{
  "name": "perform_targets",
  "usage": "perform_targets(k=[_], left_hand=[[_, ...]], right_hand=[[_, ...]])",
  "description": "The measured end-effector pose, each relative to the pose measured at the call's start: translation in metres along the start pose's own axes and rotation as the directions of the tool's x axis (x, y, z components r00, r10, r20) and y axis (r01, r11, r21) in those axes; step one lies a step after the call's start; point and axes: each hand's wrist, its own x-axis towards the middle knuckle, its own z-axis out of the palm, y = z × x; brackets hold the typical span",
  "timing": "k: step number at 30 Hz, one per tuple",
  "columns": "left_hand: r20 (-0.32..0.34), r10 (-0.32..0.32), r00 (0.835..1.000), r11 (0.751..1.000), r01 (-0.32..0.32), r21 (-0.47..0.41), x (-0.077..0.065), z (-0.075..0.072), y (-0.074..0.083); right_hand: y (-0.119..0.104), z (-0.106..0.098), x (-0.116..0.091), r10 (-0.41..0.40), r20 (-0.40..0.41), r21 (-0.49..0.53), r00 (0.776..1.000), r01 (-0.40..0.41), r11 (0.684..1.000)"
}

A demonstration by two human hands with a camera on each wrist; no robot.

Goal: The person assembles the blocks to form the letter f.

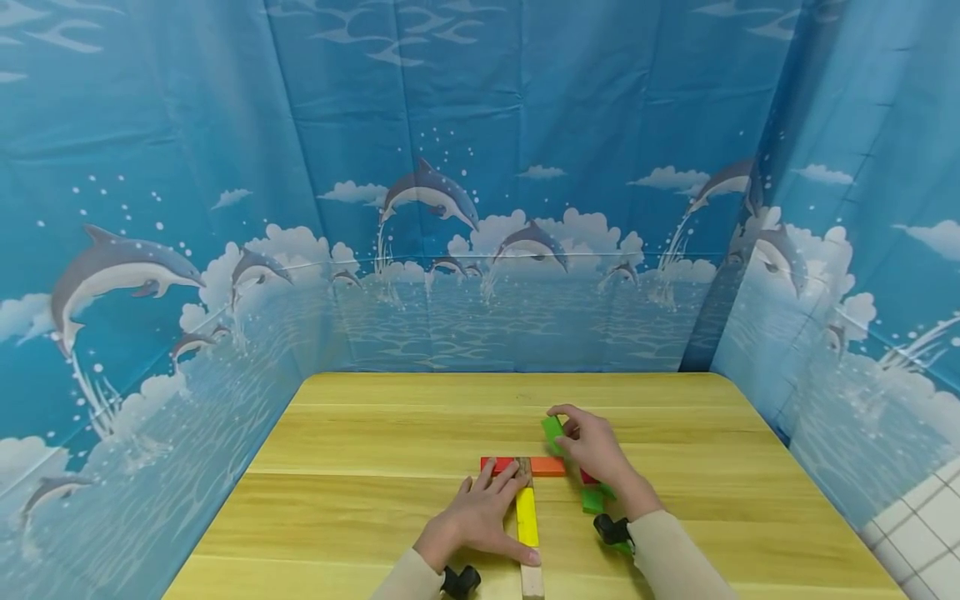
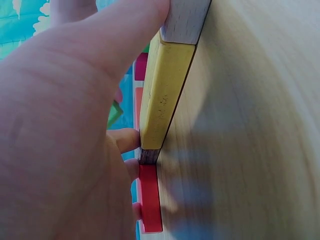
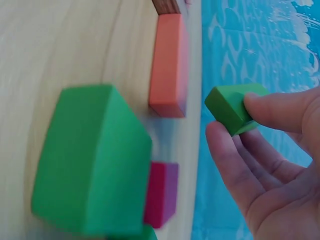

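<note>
pinching a green rectangular block [image 1: 552, 433] between thumb and fingers of the right hand [image 1: 597, 450], just beyond an orange rectangular block [image 1: 548, 467] on the yellow wood-grain desk [image 1: 360, 467]. spreading the left hand [image 1: 483, 512], fingers apart, with fingertips touching a red rectangular block [image 2: 151, 200] and thumb against a pale wooden block [image 1: 532, 582] set end to end with a yellow rectangular block [image 1: 528, 518].

The left sleeve [image 1: 407, 578] and right sleeve [image 1: 678, 557] are long, plain and cream-coloured. At their ends, a black left fitting [image 1: 461, 582] and a matching right fitting [image 1: 612, 530] look small and knobby, probably wrist cameras.
</note>
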Motion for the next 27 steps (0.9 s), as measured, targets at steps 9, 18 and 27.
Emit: perform_targets(k=[9,18,27], left_hand=[[0.003,0.0,1.0,1.0,0.0,-0.007,0.0,0.0,0.002],[-0.008,-0.005,1.0,1.0,0.005,-0.007,0.001,0.0,-0.001],[0.008,0.011,1.0,1.0,-0.011,-0.009,0.0,-0.001,0.0]], right_hand=[[0.003,0.018,0.011,0.028,-0.033,0.019,0.999,-0.028,0.999],[0.002,0.031,0.025,0.085,-0.02,0.114,0.996,-0.082,0.99],[0.002,0.041,0.028,0.124,0.012,0.131,0.992,-0.124,0.984]])
